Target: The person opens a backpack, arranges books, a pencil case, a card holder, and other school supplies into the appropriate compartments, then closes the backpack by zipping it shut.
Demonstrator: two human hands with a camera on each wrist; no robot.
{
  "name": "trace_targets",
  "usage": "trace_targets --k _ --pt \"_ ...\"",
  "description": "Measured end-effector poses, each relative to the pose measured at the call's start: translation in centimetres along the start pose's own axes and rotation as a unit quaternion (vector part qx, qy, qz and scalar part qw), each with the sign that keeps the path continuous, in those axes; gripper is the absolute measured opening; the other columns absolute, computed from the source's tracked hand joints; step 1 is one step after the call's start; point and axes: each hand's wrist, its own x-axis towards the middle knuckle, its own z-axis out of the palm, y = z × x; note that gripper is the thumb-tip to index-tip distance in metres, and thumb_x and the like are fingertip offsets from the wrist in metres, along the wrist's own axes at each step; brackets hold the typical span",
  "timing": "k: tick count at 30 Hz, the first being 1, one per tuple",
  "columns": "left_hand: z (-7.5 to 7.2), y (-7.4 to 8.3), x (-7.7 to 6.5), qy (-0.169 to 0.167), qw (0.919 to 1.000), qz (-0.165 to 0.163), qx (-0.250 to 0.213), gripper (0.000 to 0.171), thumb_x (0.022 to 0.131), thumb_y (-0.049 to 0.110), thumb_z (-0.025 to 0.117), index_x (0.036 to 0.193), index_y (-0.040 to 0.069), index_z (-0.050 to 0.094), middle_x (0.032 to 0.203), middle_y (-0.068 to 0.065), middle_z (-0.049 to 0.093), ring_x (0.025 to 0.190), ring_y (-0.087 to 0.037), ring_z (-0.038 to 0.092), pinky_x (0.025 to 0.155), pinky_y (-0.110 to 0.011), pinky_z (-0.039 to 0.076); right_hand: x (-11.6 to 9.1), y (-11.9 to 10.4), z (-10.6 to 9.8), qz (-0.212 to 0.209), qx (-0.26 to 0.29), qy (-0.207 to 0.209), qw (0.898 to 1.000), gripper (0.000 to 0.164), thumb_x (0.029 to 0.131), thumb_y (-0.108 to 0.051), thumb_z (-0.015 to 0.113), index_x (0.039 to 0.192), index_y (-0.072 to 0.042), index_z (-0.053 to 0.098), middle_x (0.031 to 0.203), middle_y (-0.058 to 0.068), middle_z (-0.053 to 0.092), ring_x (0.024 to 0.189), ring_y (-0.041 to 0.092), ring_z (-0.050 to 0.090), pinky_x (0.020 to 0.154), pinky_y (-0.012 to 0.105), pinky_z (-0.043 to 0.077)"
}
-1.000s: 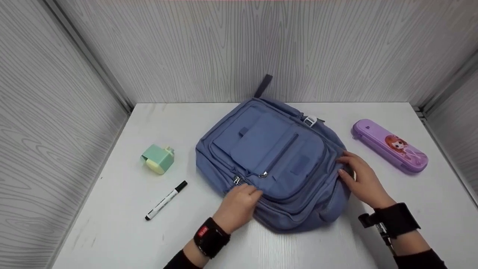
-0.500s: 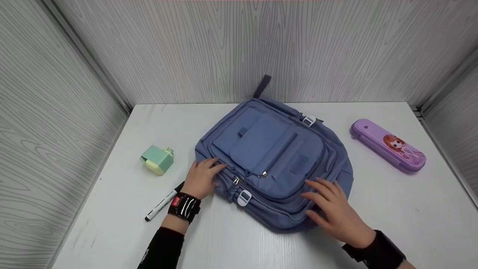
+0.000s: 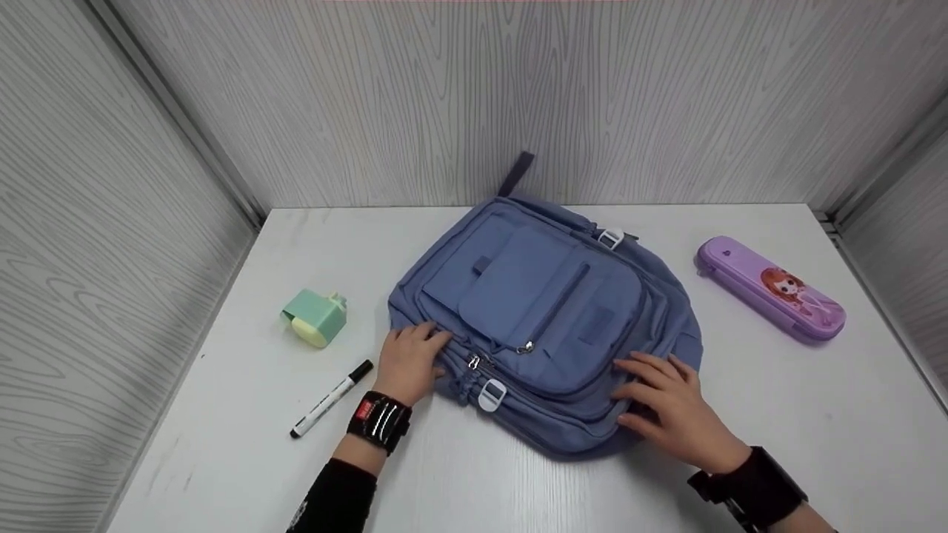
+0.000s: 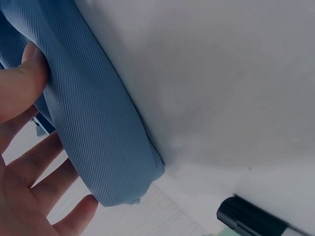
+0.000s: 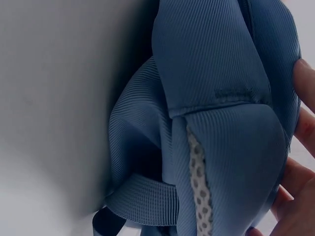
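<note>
Blue backpack (image 3: 529,296) lies flat on the tabletop (image 3: 244,481), between the hands and extending beyond them. Left hand (image 3: 409,363): fingers extended and spread, touching the bag's near-left edge; left wrist view has the thumb against the ribbed fabric. Right hand (image 3: 672,406): fingers slightly bent and apart, resting on the bag's near-right side. White buckle (image 3: 492,395) sits between the hands, closer to the left. Silver zipper pull (image 3: 526,346) also between them, a bit further out. Grey mesh (image 5: 200,182) shows beside the right fingers in the right wrist view. Black-and-white marker (image 3: 331,400) just left of left hand, cap end nearest it. Green-and-yellow object (image 3: 315,317) further out, left of left hand. Purple pencil case (image 3: 770,289) beyond right hand, off to its right.
</note>
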Motion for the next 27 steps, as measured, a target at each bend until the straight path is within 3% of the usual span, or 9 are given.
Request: trace_targets --k 9,20,27 --pt "0.4 2.1 -1.6 0.03 0.9993 -0.001 0.021 0.054 0.069 0.029 0.088 0.118 0.014 0.069 0.118 -0.015 0.069 0.102 -0.035 0.068 0.089 -0.049 0.052 0.5 2.0 -1.1 0.024 -0.01 0.008 1.0 0.031 0.073 -0.006 0.083 0.099 -0.018 0.073 0.142 0.015 0.058 0.139 0.038 0.039 0.105 0.07 0.028" --pt "-0.5 5.8 -3.0 -0.022 0.999 0.004 0.038 0.053 0.075 0.033 0.084 0.12 0.011 0.069 0.104 -0.015 0.068 0.091 -0.03 0.067 0.078 -0.042 0.057 1.1 3.7 -2.3 0.068 -0.072 0.041 0.994 0.034 0.069 0.005 0.083 0.098 -0.011 0.074 0.14 0.02 0.058 0.133 0.042 0.046 0.098 0.068 0.039" --pt "-1.1 7.7 -3.1 -0.054 0.9969 0.029 0.049 0.046 0.069 0.014 0.082 0.113 0.011 0.07 0.105 -0.014 0.069 0.083 -0.028 0.066 0.069 -0.041 0.057 1.6 5.3 -3.2 0.062 -0.087 0.052 0.993 0.032 0.068 0.008 0.082 0.093 -0.009 0.071 0.137 0.023 0.057 0.126 0.045 0.051 0.096 0.062 0.044"
